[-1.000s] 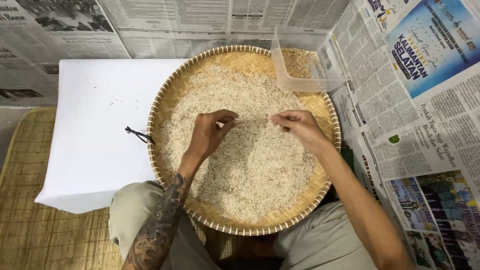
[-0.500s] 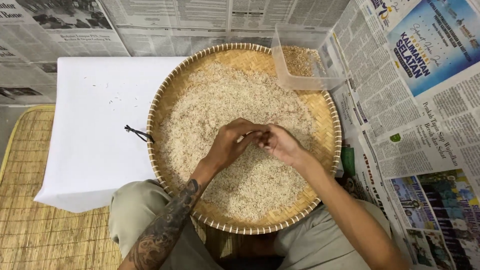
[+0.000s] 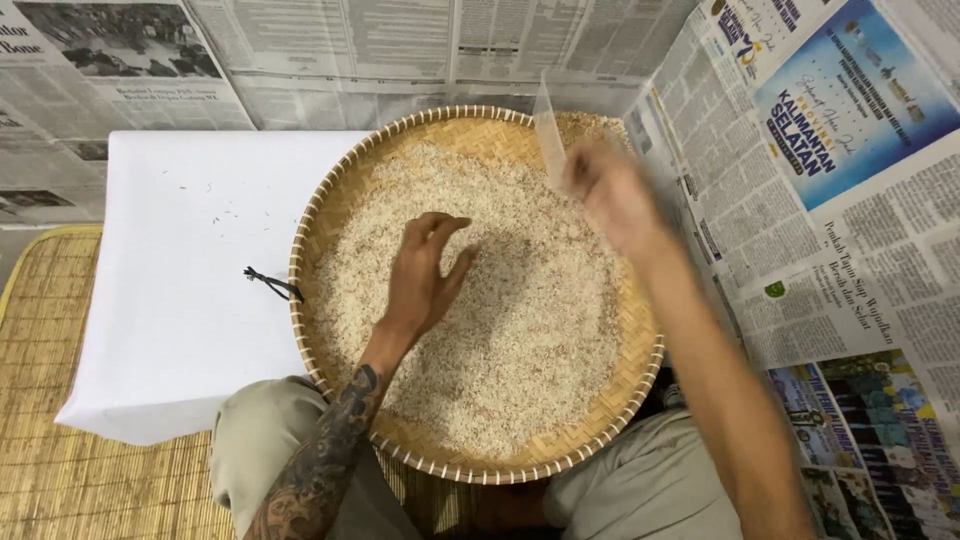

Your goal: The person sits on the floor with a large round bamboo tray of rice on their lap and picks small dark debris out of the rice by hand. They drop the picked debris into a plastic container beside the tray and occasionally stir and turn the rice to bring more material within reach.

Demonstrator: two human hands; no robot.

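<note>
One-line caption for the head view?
Left hand rests on rice in a woven tray; blurred right hand near a clear container.

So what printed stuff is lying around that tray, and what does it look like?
Newspaper sheets: along the top, grey text columns with dark photos.
Newspaper page: upper right, a blue advertisement panel with white and yellow lettering.
Newspaper page: lower right, text columns above colourful photos.
No packages, signs or screens.

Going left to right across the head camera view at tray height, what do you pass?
Woven straw mat → white sheet → round woven bamboo tray of rice → left hand → blurred right hand → spread newspapers.
</note>
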